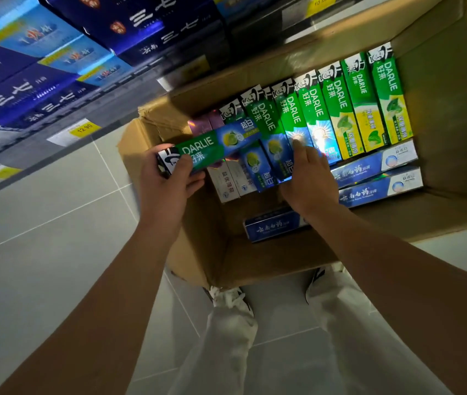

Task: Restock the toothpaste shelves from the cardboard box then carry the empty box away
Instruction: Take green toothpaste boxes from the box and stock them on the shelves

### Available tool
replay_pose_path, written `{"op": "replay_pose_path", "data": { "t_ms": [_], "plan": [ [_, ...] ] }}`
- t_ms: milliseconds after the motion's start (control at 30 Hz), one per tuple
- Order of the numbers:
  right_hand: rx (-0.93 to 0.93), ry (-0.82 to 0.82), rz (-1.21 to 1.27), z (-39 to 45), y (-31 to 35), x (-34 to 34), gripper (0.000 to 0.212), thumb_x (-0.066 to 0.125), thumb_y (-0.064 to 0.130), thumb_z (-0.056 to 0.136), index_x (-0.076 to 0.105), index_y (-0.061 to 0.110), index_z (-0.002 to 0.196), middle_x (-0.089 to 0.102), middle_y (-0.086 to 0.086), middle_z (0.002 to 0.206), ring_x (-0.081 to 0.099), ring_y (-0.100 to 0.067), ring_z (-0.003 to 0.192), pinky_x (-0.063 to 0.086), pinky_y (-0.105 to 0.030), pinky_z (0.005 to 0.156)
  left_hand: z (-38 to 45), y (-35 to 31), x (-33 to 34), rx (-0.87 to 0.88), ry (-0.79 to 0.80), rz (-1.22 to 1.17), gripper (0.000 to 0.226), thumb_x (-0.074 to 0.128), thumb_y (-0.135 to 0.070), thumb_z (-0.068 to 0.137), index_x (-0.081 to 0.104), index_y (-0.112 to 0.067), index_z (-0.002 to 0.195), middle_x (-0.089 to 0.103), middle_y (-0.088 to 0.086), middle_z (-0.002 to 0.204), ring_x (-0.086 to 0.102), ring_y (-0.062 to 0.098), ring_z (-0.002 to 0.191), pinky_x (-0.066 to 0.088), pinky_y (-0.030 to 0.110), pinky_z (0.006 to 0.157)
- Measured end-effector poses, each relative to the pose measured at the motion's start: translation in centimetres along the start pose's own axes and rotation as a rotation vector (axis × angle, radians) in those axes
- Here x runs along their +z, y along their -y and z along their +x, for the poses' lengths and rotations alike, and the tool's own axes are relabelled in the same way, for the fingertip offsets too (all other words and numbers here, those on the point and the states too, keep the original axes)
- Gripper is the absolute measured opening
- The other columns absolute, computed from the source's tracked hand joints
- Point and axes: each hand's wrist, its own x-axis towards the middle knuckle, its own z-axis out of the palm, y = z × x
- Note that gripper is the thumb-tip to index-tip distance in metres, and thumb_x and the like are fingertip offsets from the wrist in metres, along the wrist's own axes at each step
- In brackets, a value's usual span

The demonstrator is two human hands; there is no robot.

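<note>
One open brown cardboard box [440, 155] sits on the floor, and every count here is taken relative to it. Inside it, a row of eight green Darlie toothpaste cartons [337, 109] stands along the far wall; two of these, at the right end, have yellow lower halves. One more green-and-blue Darlie carton [212, 146] lies crosswise above the box's left edge. Three blue-and-white cartons [374, 169] lie flat inside, two by the right wall and one near the near wall. Two white cartons [230, 183] and two purple cartons [206, 124] show at the left inside. Beyond the box, three yellow price tags [85, 129] are visible. Two hands reach into the box.
</note>
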Motion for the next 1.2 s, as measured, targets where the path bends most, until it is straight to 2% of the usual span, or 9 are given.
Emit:
{"op": "replay_pose_path", "data": {
  "t_ms": [167, 333, 433, 533, 667, 833, 967, 1100, 1200],
  "plan": [
    [0.018, 0.001, 0.01, 2.0, -0.4, 1.6, 0.075, 0.075, 0.037, 0.081, 0.037, 0.013, 0.141, 0.037, -0.008, 0.142, 0.041, -0.034, 0.127, 0.047, -0.046, 0.091, 0.6, 0.9, 0.8, 0.045, -0.023, 0.023, 0.026, 0.059, -0.017, 0.096, 0.048, -0.023, 0.118, 0.063, 0.007, 0.119, 0.072, 0.02, 0.096, 0.059, 0.036, 0.081],
    [0.082, -0.125, 0.341, 0.5, -1.8, 0.8, 0.041, 0.076, 0.03, 0.076, 0.061, 0.018, 0.112, 0.065, -0.004, 0.107, 0.063, -0.024, 0.093, 0.042, -0.027, 0.07, -0.1, 0.3, 0.5, -0.005, -0.05, -0.003, 0.027, 0.061, -0.017, 0.094, 0.049, -0.024, 0.118, 0.064, 0.005, 0.115, 0.072, 0.021, 0.093, 0.059, 0.038, 0.082],
    [0.239, -0.095, 0.702, -1.0, -2.5, -0.8, 0.053, 0.077, 0.029, 0.076, 0.055, 0.026, 0.124, 0.061, 0.006, 0.119, 0.061, -0.016, 0.095, 0.049, -0.031, 0.078, -0.8, -0.1, 0.1, -0.04, -0.074, -0.025, 0.028, 0.062, -0.017, 0.094, 0.051, -0.023, 0.119, 0.066, 0.004, 0.113, 0.073, 0.022, 0.092, 0.059, 0.039, 0.082],
    [0.314, -0.152, 0.983, -2.2, -2.8, -2.6, 0.051, 0.083, 0.032, 0.066, 0.055, 0.042, 0.107, 0.062, 0.005, 0.115, 0.065, -0.018, 0.099, 0.057, -0.04, 0.083, -1.8, -0.3, -0.2, -0.077, -0.094, -0.035, 0.026, 0.062, -0.018, 0.094, 0.052, -0.026, 0.117, 0.066, 0.005, 0.112, 0.073, 0.023, 0.09, 0.059, 0.039, 0.081],
    [0.177, -0.282, 0.885, -4.2, -2.4, -6.4, 0.043, 0.073, 0.004, 0.078, 0.054, 0.024, 0.111, 0.057, 0.013, 0.098, 0.061, 0.003, 0.086, 0.05, -0.016, 0.069, -4.0, -1.2, -0.3, -0.122, -0.104, -0.011, 0.036, 0.063, -0.02, 0.093, 0.049, -0.017, 0.126, 0.066, 0.009, 0.113, 0.073, 0.024, 0.085, 0.06, 0.038, 0.077],
    [0.066, -0.395, 0.558, -9.9, -1.6, -11.6, 0.045, 0.064, 0.013, 0.085, 0.056, 0.018, 0.129, 0.058, -0.008, 0.115, 0.054, -0.025, 0.108, 0.035, -0.017, 0.087, -8.6, -5.2, -1.1, -0.128, -0.094, 0.005, 0.035, 0.063, -0.02, 0.093, 0.05, -0.015, 0.126, 0.068, 0.01, 0.11, 0.072, 0.022, 0.077, 0.06, 0.033, 0.072],
    [0.037, -0.358, 0.468, -17.0, 0.0, -17.4, 0.048, 0.058, 0.015, 0.09, 0.052, 0.022, 0.137, 0.057, -0.007, 0.128, 0.053, -0.021, 0.114, 0.035, -0.021, 0.094, -13.7, -10.2, -2.6, -0.075, -0.051, 0.057, 0.03, 0.061, -0.017, 0.095, 0.048, -0.013, 0.122, 0.067, 0.006, 0.101, 0.069, 0.018, 0.068, 0.061, 0.032, 0.067],
    [-0.024, -0.395, 0.409, -24.9, 2.0, -22.1, 0.046, 0.061, 0.014, 0.091, 0.053, 0.021, 0.136, 0.061, -0.01, 0.12, 0.054, -0.014, 0.095, 0.039, -0.017, 0.087, -20.3, -16.0, -5.6, -0.006, -0.026, 0.109, 0.021, 0.061, -0.015, 0.094, 0.048, -0.014, 0.11, 0.065, 0.0, 0.089, 0.065, 0.011, 0.055, 0.058, 0.026, 0.056],
    [-0.042, -0.419, 0.371, -30.9, 4.5, -25.3, 0.047, 0.062, 0.017, 0.089, 0.054, 0.021, 0.135, 0.061, -0.011, 0.12, 0.057, -0.024, 0.106, 0.038, -0.024, 0.094, -26.0, -20.0, -9.3, 0.085, 0.039, 0.215, 0.02, 0.063, -0.015, 0.093, 0.049, -0.014, 0.107, 0.065, 0.003, 0.091, 0.066, 0.016, 0.061, 0.058, 0.029, 0.058]
  ]
}}
